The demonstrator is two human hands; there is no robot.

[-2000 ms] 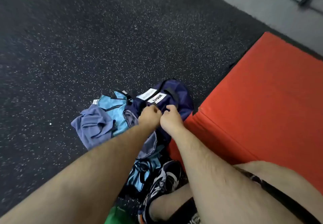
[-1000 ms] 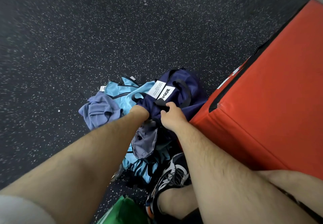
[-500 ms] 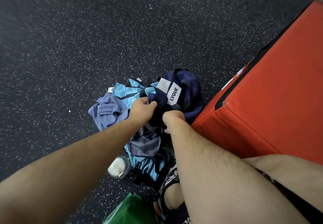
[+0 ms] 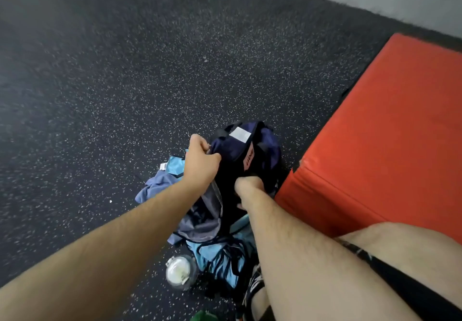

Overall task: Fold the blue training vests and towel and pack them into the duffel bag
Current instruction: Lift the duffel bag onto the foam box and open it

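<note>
The navy duffel bag [image 4: 260, 145] stands on the speckled floor beside the red mat, its labels facing up. My left hand [image 4: 200, 163] grips the bag's left edge. My right hand [image 4: 248, 184] is curled into the bag's near side, its fingers hidden in the dark fabric. A greyish-blue towel [image 4: 156, 188] lies crumpled left of the bag. Light blue vests [image 4: 220, 258] with dark trim lie in a heap below the bag, and another vest [image 4: 176, 166] shows behind my left wrist.
A thick red mat [image 4: 387, 145] fills the right side, tight against the bag. A clear bottle [image 4: 180, 272] lies on the floor by the vests. My shoe [image 4: 253, 285] and knee are at the bottom, with a green item [image 4: 203, 317] at the lower edge.
Both hands have lifted and turned the bag, so it now stands more upright with its labels tipped. My left hand moved up to the bag's far left edge.
</note>
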